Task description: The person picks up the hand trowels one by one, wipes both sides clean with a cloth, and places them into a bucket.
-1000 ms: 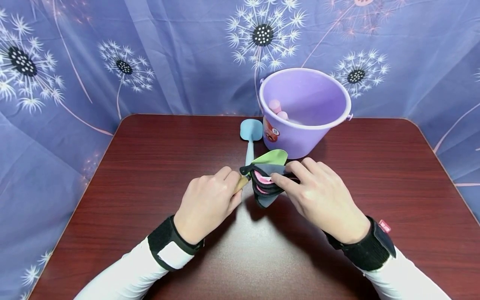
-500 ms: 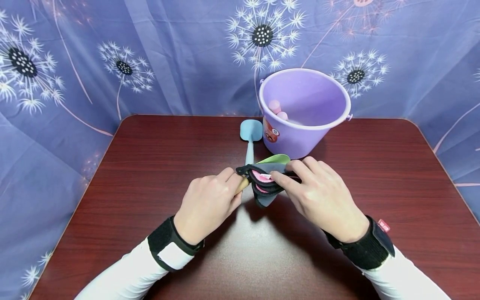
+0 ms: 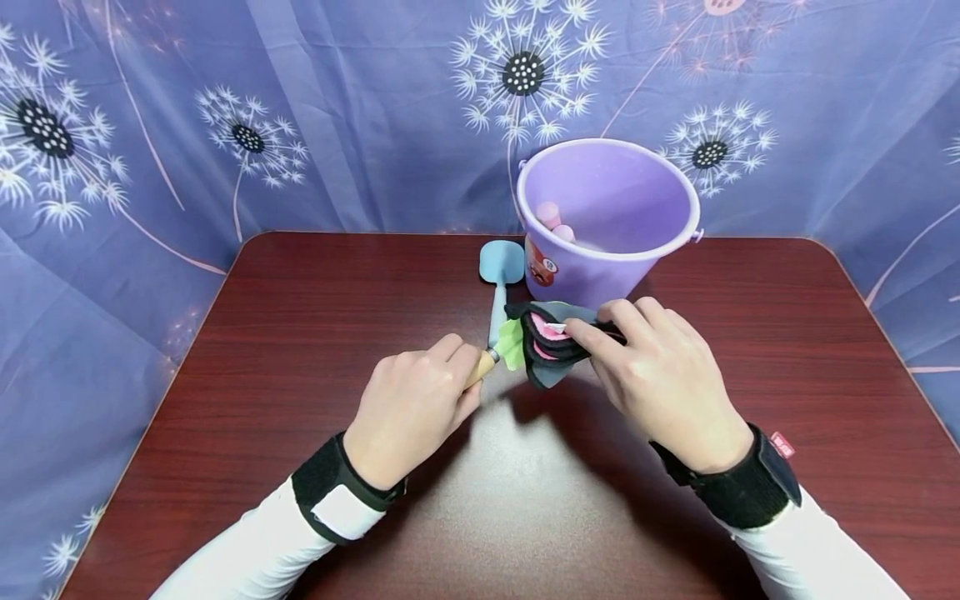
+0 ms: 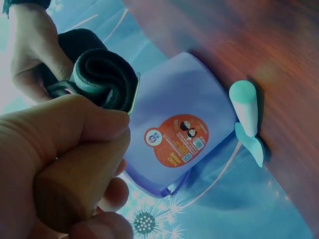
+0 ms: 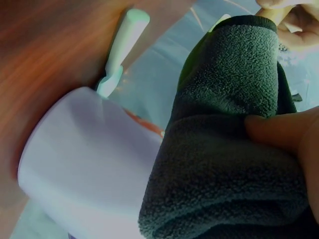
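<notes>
My left hand grips the wooden handle of a small garden trowel with a light green blade. Wrapped over most of that blade is a folded cloth, grey with black edging, pink inner layers and a small white tag. My right hand holds the cloth from the right side, its thumb pressing on the fleecy grey face in the right wrist view. Only the blade's base near the handle shows in the head view; the tip is hidden under the cloth.
A purple bucket stands behind the hands, with pink objects inside. To its left a light blue toy shovel lies on the dark red wooden table. A blue dandelion-print curtain hangs behind the table.
My right hand has slid the cloth up and to the right along the trowel, away from the handle, uncovering the blade's base. My left hand stays almost in place.
</notes>
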The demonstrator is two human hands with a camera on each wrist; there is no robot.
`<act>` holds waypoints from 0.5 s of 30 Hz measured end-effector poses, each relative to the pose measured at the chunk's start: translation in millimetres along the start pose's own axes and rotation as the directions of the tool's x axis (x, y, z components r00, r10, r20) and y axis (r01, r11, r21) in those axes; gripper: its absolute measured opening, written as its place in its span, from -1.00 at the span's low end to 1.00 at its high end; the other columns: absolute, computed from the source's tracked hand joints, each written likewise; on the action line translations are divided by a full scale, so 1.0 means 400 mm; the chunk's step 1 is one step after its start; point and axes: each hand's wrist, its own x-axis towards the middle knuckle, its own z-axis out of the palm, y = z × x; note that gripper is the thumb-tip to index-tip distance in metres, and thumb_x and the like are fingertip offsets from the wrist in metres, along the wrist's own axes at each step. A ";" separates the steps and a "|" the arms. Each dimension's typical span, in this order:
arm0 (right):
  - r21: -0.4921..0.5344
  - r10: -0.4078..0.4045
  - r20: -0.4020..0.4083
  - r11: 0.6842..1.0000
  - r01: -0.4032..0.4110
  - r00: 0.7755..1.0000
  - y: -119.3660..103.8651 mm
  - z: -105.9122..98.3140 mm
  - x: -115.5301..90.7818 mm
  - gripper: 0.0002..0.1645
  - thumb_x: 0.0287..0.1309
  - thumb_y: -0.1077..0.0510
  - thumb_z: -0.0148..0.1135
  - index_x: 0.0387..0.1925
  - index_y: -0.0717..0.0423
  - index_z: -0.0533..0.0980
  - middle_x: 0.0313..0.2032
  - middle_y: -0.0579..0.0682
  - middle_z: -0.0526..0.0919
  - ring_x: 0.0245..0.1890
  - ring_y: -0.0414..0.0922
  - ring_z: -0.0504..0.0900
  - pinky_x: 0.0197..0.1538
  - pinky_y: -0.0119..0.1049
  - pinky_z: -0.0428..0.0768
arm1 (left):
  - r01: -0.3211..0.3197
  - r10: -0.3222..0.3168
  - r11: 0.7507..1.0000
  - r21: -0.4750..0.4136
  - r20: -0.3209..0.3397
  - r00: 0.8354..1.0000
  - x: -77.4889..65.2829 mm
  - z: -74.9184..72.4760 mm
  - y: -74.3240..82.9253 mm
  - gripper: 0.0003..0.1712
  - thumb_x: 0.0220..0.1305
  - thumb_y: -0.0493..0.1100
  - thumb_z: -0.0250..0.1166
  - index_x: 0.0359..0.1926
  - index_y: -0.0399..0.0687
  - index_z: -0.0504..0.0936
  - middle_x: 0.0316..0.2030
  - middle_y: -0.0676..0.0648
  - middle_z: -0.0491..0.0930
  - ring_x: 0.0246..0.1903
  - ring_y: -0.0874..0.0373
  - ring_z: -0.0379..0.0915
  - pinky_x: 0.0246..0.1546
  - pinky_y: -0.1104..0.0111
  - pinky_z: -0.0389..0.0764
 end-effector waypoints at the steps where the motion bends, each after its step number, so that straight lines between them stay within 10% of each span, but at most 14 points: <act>1: -0.003 0.004 -0.010 1.000 -0.004 1.000 0.002 0.000 0.000 -0.66 0.37 0.01 0.34 0.08 0.05 0.67 -0.19 0.14 0.59 -0.35 0.18 0.48 -0.39 -0.02 0.46 | 0.002 -0.002 1.000 -0.001 -0.003 1.000 0.000 -0.001 -0.001 -0.78 0.18 -0.14 0.55 -0.24 -0.09 0.68 -0.47 0.03 0.46 -0.73 0.17 0.27 -0.76 0.30 0.35; 15: -0.040 0.042 -0.068 0.998 -0.045 0.997 0.034 -0.013 0.002 -0.69 0.27 0.19 0.38 0.04 0.10 0.68 -0.27 0.18 0.57 -0.41 0.22 0.44 -0.46 0.02 0.39 | 0.027 -0.028 1.000 -0.014 -0.052 0.998 0.001 -0.011 -0.013 -0.74 0.12 -0.16 0.59 -0.27 -0.09 0.67 -0.51 0.05 0.39 -0.75 0.15 0.21 -0.77 0.25 0.38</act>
